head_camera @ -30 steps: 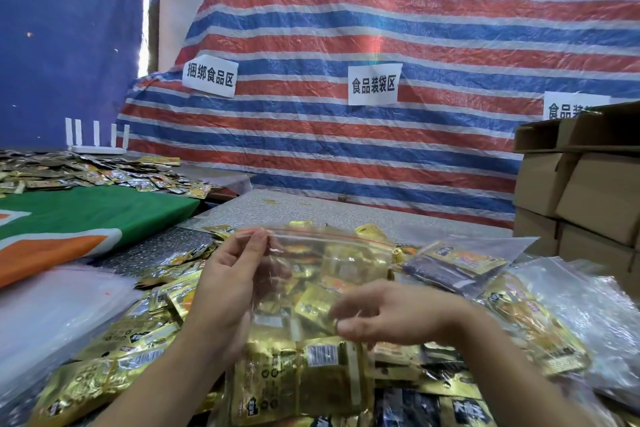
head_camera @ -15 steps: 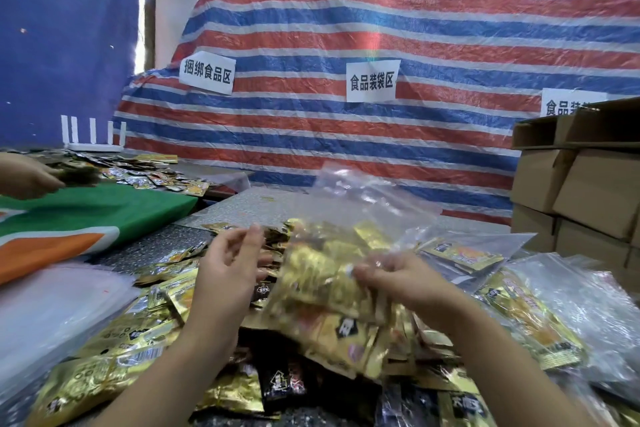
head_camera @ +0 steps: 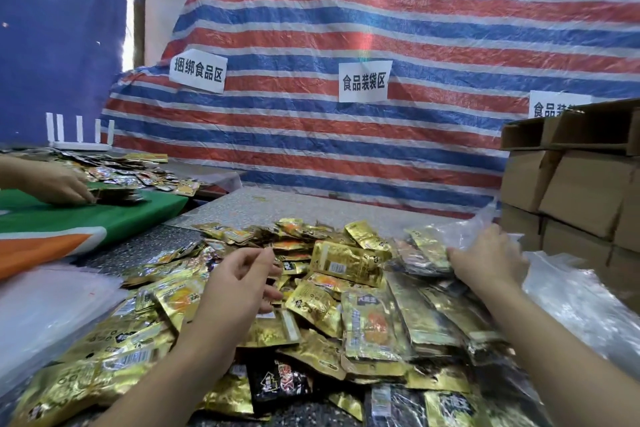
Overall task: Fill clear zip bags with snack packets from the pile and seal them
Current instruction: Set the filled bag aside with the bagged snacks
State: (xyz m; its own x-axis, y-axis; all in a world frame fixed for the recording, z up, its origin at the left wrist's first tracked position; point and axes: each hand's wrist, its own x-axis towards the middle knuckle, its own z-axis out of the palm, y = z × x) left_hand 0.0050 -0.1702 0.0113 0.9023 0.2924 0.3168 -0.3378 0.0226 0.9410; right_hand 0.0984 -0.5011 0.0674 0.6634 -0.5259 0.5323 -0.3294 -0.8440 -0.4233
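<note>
A pile of gold and black snack packets (head_camera: 329,288) covers the table in front of me. My left hand (head_camera: 239,284) hovers over the middle of the pile, fingers loosely curled, holding nothing. Far to the right, my right hand (head_camera: 488,260) grips a clear zip bag (head_camera: 427,250) filled with gold packets, low over the right side of the pile. The bag's clear top sticks up behind my fingers. Another filled clear bag (head_camera: 374,326) lies on the pile between my arms.
Crumpled clear plastic bags (head_camera: 575,305) lie at the right, with stacked cardboard boxes (head_camera: 571,191) behind them. Another person's hand (head_camera: 55,184) handles packets on a green cloth (head_camera: 104,218) at the left. A white plastic sheet (head_camera: 41,308) lies near left. A striped tarp hangs behind.
My right hand carried the filled zip bag from in front of me to the right side of the pile. My left hand let go of it and now hovers empty.
</note>
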